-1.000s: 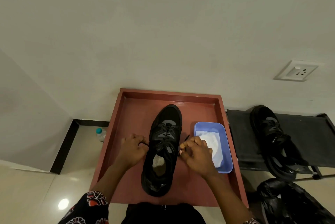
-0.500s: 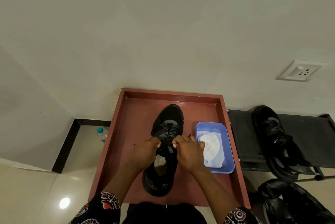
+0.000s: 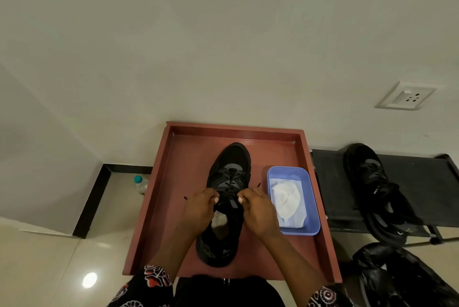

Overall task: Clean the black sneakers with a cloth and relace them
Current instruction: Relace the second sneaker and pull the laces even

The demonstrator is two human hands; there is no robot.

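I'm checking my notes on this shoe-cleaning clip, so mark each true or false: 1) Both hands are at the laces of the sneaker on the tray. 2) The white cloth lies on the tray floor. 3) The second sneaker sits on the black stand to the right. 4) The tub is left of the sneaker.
1) True: the left hand and right hand pinch the laces of the black sneaker on the reddish-brown wooden tray.
2) False: the crumpled white cloth lies inside the blue plastic tub.
3) True: the second black sneaker rests on the black stand.
4) False: the tub is to the sneaker's right.
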